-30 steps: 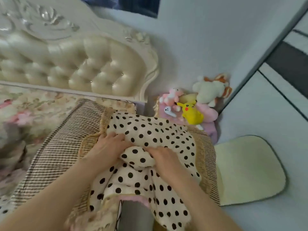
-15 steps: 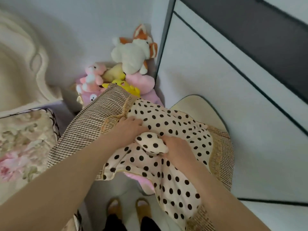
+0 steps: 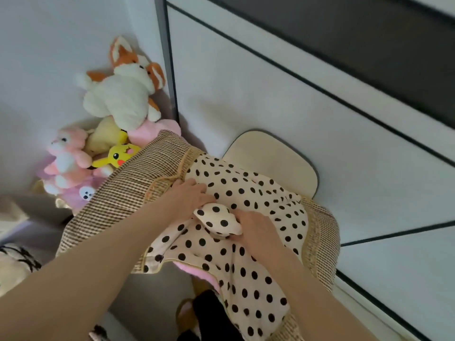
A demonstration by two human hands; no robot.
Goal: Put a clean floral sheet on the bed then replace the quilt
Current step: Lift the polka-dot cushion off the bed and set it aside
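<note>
Together, both hands (curled) on quilt [image 3: 246,193]

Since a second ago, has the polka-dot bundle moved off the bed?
Yes. The polka-dot bundle, gripped by the left hand and right hand, swung right, away from the headboard, toward the wardrobe.

light: soft, even, indoor; shadows: faint; blur: slight motion softness; edges: wide-angle bending

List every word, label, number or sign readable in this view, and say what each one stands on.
None: no readable text shows.
Pink plush: a small white printed face, no letters.
Polka-dot quilt, held by left hand and right hand: dots only.
</note>
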